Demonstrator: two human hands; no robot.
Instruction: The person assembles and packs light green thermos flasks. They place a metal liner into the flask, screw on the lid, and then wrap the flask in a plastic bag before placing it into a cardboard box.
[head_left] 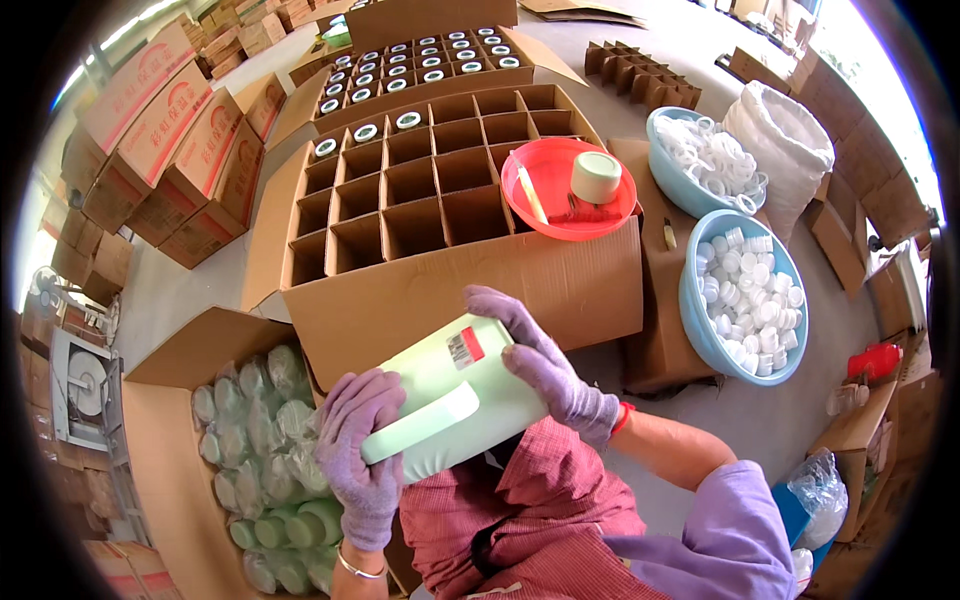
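Upper L of frame: stacked cardboard cartons (190, 145), brown, flat-sided, w/ red stripes, a red logo & large red characters printed on the sides. Lower L: open carton (155, 450), plain brown inner wall, packed w/ rounded pale-green containers (265, 430), most in clear crinkly plastic; a few near the bottom look bare & smooth.

Lower ctr, L hand (362, 440) in a purple knit glove, grasping the handle-side end of a light-green jug (430, 375), fingers over its upper edge. Jug is at ctr of frame, held tilted in front of a divided carton (450, 290); smooth, plastic-looking, boxy body w/ rounded corners, long curved handle. Its sticker (466, 347) has a barcode & red block; fine print too small to read. R hand (545, 365), same type of glove, grasps the jug's other end, thumb on the face, fingers over the top.

Divided carton: cardboard grid, mostly open square cells, few round-topped bottles (365, 132) at the back. On its R corner, shiny red bowl (575, 230) w/ pale-green cup (596, 177) & thin yellowish stick (531, 192).

Upper R: lt-blue basin (668, 180) of white rings (705, 160), next to a woven-looking white sack (780, 140). Below, 2nd lt-blue basin (710, 335) heaped w/ white ridged caps (755, 300).
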